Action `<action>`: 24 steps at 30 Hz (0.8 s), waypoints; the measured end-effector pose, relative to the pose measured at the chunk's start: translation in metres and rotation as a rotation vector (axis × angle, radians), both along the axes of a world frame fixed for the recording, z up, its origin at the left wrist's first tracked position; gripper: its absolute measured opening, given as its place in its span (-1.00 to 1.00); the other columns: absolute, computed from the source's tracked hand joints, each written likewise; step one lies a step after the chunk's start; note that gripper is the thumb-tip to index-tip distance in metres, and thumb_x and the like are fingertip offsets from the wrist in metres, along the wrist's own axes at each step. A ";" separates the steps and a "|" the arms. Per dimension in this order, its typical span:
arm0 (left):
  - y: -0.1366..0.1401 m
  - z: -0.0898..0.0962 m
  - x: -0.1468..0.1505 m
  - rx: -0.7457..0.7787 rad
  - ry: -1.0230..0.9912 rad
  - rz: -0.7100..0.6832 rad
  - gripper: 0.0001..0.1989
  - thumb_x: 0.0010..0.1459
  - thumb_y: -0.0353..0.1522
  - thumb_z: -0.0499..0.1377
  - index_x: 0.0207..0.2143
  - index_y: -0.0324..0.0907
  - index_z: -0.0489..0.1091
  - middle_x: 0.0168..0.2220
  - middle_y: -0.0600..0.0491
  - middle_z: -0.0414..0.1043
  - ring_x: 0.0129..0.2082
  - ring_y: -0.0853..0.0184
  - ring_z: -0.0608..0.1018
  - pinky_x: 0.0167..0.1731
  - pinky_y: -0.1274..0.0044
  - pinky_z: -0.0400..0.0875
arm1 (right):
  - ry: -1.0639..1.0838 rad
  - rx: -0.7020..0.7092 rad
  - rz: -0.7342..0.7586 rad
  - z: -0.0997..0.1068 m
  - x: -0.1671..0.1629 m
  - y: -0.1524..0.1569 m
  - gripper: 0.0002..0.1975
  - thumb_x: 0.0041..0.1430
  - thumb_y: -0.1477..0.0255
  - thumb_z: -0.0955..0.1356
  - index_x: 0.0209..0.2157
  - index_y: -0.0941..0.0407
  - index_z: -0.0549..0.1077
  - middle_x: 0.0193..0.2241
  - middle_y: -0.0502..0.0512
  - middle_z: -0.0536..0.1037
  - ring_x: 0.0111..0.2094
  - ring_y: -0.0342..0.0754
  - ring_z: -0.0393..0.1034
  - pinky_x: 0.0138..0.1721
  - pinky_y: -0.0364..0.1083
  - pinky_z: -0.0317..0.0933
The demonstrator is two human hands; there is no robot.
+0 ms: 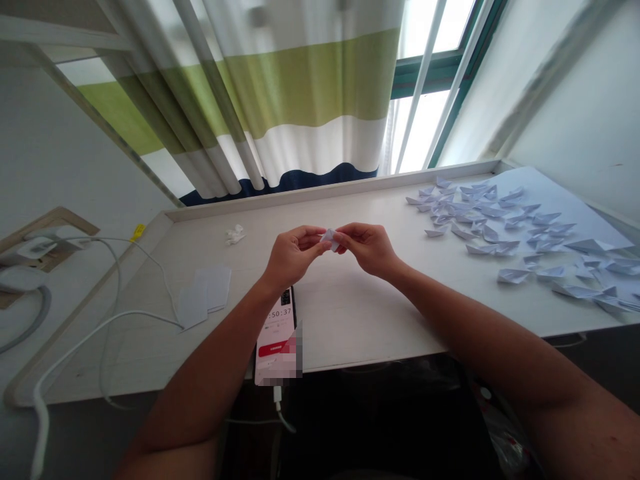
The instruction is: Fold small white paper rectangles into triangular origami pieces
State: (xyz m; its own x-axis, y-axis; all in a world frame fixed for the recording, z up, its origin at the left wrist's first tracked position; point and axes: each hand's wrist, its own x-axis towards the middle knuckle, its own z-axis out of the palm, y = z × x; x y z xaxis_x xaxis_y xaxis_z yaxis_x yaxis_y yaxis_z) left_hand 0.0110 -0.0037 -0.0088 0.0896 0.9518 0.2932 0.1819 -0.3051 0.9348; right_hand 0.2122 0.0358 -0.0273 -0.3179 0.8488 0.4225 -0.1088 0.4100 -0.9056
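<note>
A small piece of folded white paper point(330, 239) is pinched between both hands above the middle of the white table point(345, 320). My left hand point(296, 252) grips its left side with thumb and fingers, and my right hand point(367, 248) grips its right side. Fingertips cover part of the paper, so its full shape is hidden. Many folded paper boats point(493, 248) lie spread over the right side of the table. Flat white paper sheets point(206, 290) rest at the left.
A phone point(275, 340) with a lit screen lies at the front edge under my left forearm, a cable plugged in. Crumpled paper point(235, 234) sits further back. White cables point(145, 313) run from a power strip point(50, 233) at left. A striped curtain point(310, 87) hangs behind the table.
</note>
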 end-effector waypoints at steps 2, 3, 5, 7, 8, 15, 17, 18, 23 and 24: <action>0.000 0.001 0.000 -0.015 -0.015 0.009 -0.55 0.09 -0.10 0.54 -0.10 -0.23 0.67 -0.23 -0.12 0.76 -0.24 0.12 0.77 -0.15 0.30 0.70 | 0.009 -0.013 0.005 -0.002 -0.001 0.000 -0.47 0.10 -0.11 0.58 -0.31 0.12 0.67 -0.43 0.10 0.71 -0.39 -0.01 0.60 -0.28 0.01 0.58; 0.000 0.001 0.000 -0.025 -0.020 0.011 -0.54 0.10 -0.08 0.53 -0.11 -0.24 0.67 -0.25 -0.13 0.75 -0.25 0.12 0.77 -0.16 0.30 0.70 | 0.014 -0.017 0.008 -0.003 -0.002 0.001 -0.46 0.10 -0.11 0.58 -0.31 0.12 0.66 -0.42 0.10 0.71 -0.38 -0.01 0.60 -0.27 0.01 0.58; 0.000 0.002 0.001 -0.042 -0.023 0.001 -0.55 0.13 -0.06 0.51 -0.12 -0.24 0.68 -0.26 -0.13 0.75 -0.26 0.13 0.77 -0.16 0.30 0.70 | 0.021 -0.020 0.016 -0.005 -0.003 0.001 -0.46 0.11 -0.12 0.57 -0.30 0.12 0.64 -0.42 0.10 0.70 -0.38 -0.02 0.60 -0.26 0.01 0.57; 0.000 0.003 0.001 -0.051 -0.026 -0.018 -0.57 0.14 -0.06 0.50 -0.15 -0.23 0.68 -0.28 -0.11 0.75 -0.27 0.13 0.78 -0.18 0.33 0.69 | 0.019 -0.026 0.021 -0.006 -0.004 0.000 -0.45 0.11 -0.13 0.56 -0.30 0.12 0.63 -0.42 0.09 0.70 -0.38 -0.02 0.60 -0.28 0.00 0.56; 0.000 0.003 0.002 -0.055 -0.029 -0.026 -0.58 0.14 -0.06 0.49 -0.17 -0.22 0.68 -0.28 -0.10 0.75 -0.28 0.13 0.78 -0.21 0.34 0.69 | 0.016 -0.033 0.026 -0.006 -0.004 0.000 -0.44 0.12 -0.13 0.56 -0.29 0.12 0.62 -0.41 0.10 0.70 -0.38 -0.02 0.60 -0.28 -0.01 0.56; 0.001 0.001 0.002 -0.055 -0.007 -0.002 -0.62 0.17 -0.06 0.47 -0.21 -0.20 0.66 -0.30 -0.07 0.73 -0.29 0.16 0.77 -0.38 0.46 0.63 | -0.011 -0.036 0.050 -0.005 -0.003 0.000 -0.44 0.16 -0.13 0.54 -0.28 0.13 0.59 -0.37 0.12 0.70 -0.35 -0.02 0.62 -0.27 -0.01 0.56; 0.002 0.000 0.000 -0.037 0.043 0.019 -0.62 0.15 -0.06 0.48 -0.23 -0.19 0.68 -0.30 -0.06 0.73 -0.30 0.20 0.74 -0.39 0.47 0.62 | -0.072 -0.014 0.067 -0.004 -0.001 0.001 -0.44 0.17 -0.12 0.53 -0.27 0.14 0.61 -0.34 0.14 0.71 -0.33 -0.01 0.63 -0.25 0.00 0.56; 0.003 -0.001 -0.002 -0.030 0.064 0.030 -0.62 0.14 -0.05 0.49 -0.24 -0.18 0.69 -0.31 -0.06 0.73 -0.31 0.22 0.72 -0.39 0.48 0.61 | -0.102 -0.008 0.075 -0.005 0.000 0.001 -0.45 0.18 -0.11 0.53 -0.27 0.14 0.62 -0.34 0.15 0.72 -0.33 -0.01 0.63 -0.25 0.00 0.55; 0.004 0.000 -0.005 -0.023 0.113 -0.001 -0.59 0.15 0.00 0.47 -0.29 -0.18 0.69 -0.34 -0.05 0.71 -0.34 0.25 0.68 -0.35 0.47 0.60 | -0.136 -0.014 0.112 -0.006 0.002 0.001 -0.48 0.25 -0.07 0.51 -0.29 0.16 0.64 -0.35 0.16 0.72 -0.35 -0.01 0.64 -0.26 0.01 0.56; 0.004 0.001 -0.004 -0.030 0.115 -0.018 -0.59 0.16 0.00 0.46 -0.30 -0.19 0.69 -0.33 -0.06 0.71 -0.33 0.24 0.69 -0.34 0.46 0.60 | -0.126 -0.019 0.125 -0.005 0.002 0.001 -0.48 0.25 -0.07 0.51 -0.29 0.16 0.64 -0.34 0.16 0.73 -0.35 -0.01 0.64 -0.25 0.01 0.57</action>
